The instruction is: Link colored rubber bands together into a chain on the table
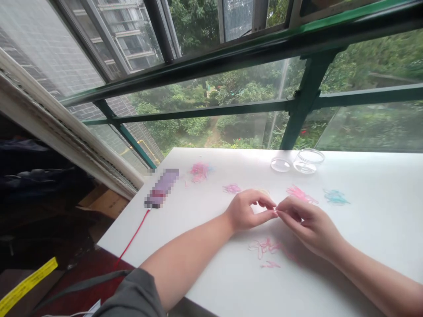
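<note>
Over the white table (211,273), my left hand (247,210) and my right hand (309,222) meet fingertip to fingertip, each in a pinch. Whatever is between the fingertips is too small to make out. Below them lies a loose pile of pink bands (264,247), thin and looped like small rubber bands, with a few more bands (270,264) nearer me. Beyond the hands sit a purple pile (231,188), a bright pink pile (301,193) and a blue pile (336,196). A pale yellowish pile (262,192) is partly hidden behind my left hand.
A mixed pink and blue pile (200,171) lies far left. Near it, a blurred purple phone-like object (163,187) has a red cable (134,235) running off the table edge. A clear round jar (306,162) and its lid (280,165) stand by the window railing (205,110).
</note>
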`<act>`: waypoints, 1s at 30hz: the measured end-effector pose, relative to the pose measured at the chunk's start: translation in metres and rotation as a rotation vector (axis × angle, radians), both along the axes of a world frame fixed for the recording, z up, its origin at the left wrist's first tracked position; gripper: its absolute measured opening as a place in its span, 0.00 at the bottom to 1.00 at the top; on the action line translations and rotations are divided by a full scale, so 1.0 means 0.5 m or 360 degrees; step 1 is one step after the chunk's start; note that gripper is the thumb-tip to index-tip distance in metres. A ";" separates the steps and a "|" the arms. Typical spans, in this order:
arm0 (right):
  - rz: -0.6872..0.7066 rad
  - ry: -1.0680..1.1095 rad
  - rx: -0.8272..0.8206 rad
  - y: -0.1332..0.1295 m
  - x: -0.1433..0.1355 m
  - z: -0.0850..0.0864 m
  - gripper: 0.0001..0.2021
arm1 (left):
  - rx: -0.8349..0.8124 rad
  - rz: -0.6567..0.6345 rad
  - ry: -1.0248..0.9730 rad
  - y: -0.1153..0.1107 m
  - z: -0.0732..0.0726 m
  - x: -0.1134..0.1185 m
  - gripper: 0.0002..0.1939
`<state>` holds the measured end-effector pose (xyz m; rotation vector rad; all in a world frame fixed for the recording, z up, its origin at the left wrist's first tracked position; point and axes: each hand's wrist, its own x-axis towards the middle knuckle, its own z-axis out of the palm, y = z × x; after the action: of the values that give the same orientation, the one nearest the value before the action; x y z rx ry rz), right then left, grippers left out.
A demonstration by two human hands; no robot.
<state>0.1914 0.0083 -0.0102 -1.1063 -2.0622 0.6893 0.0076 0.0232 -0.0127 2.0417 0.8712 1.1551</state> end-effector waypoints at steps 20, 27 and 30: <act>0.0184 0.0092 -0.0177 0.028 -0.003 -0.032 0.08 | -0.0079 0.0169 0.0177 0.010 -0.013 -0.005 0.08; 0.0228 0.0088 -0.0132 0.036 -0.008 -0.029 0.06 | 0.0044 0.0152 0.0377 0.011 -0.017 -0.004 0.06; 0.0232 0.0069 -0.0129 0.037 -0.009 -0.029 0.05 | 0.0090 0.0141 0.0437 0.010 -0.018 -0.003 0.05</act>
<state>0.1869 0.0269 -0.0245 -0.9830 -2.1089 0.8679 0.0062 0.0281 -0.0219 2.2636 1.0813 0.9680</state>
